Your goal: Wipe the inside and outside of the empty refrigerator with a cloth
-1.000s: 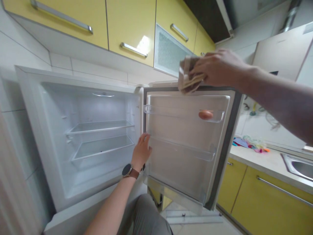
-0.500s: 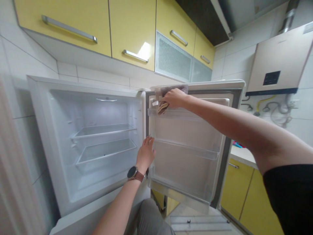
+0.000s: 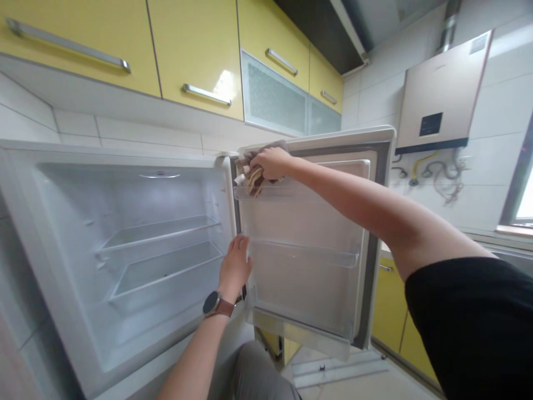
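Observation:
A brown and cream cloth [image 3: 255, 182] is bunched in my right hand [image 3: 272, 162], whose fingers are closed around it. It lies against the top of the open refrigerator door [image 3: 300, 222], near the hinge-side corner and over the end of the upper clear door shelf [image 3: 300, 194]. Lower down, my left hand [image 3: 235, 268] rests by the hinge-side edge of the door, holding nothing, its fingers stretched out and thumb apart. A watch with a brown strap [image 3: 219, 305] is on that wrist. The white refrigerator compartment [image 3: 166, 194] stands open to the left, its two glass shelves [image 3: 166, 272] bare.
Yellow wall cabinets [image 3: 191, 50] with metal handles hang above the refrigerator. A water heater [image 3: 441, 94] is mounted on the tiled wall at the right, with hoses beneath. Yellow base cabinets [image 3: 385, 311] stand behind the door, and a white slatted panel [image 3: 339, 369] lies low on the floor.
The view has turned to the right. My right hand and the cloth have shifted slightly left along the door top, toward the hinge. My left hand stays at the door's edge.

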Demonstrator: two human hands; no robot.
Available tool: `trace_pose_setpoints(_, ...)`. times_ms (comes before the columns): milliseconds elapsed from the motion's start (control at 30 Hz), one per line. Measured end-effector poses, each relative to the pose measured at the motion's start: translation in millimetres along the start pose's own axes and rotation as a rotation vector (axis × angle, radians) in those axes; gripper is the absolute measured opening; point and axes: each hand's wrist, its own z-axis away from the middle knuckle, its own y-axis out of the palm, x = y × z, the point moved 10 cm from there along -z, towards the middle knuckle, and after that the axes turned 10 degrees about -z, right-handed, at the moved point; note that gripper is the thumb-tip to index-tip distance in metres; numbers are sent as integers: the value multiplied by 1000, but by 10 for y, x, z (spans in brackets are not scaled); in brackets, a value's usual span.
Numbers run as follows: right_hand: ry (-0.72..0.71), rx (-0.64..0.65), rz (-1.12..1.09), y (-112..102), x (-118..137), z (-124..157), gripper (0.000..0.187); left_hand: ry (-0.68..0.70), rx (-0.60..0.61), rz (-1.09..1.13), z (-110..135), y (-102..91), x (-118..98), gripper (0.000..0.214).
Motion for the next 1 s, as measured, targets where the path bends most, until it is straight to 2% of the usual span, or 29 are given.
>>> trace_pose_setpoints(167, 73, 52, -2, -252, -431, 520, 45, -9, -7, 0, 1, -80, -19, 57)
trace_pose_setpoints(300, 132, 130, 10, -353, -765, 813, 45, -25, 21, 5, -16, -83, -43, 54)
trace_pose_setpoints(467, 184, 47, -97, -439, -1169, 1244, 50, -26, 45, 1, -21, -11, -51, 52)
trace_pose_setpoints(567, 255, -117, -234, -525, -1470, 1630, 52, -10, 44, 1, -24, 13, -71, 54)
trace_pose_setpoints(667, 315, -380, -367, -607, -1757, 2105, 48, -4, 36, 7, -35, 14, -100, 55)
trace_pose_setpoints(733, 323, -571, -484, -586, -1897, 2440, 44, -7, 37, 6, -46, 23, -118, 54)
trace_pose_setpoints(833, 380, -814, -606, -383, -2060, 2907, 44, -5, 43, -3, -64, 46, -149, 54)
trace_pose_setpoints(1000, 409, -1029, -756, 167, -2060, 3348, 43, 12, 34, -13, -89, 54, -204, 53)
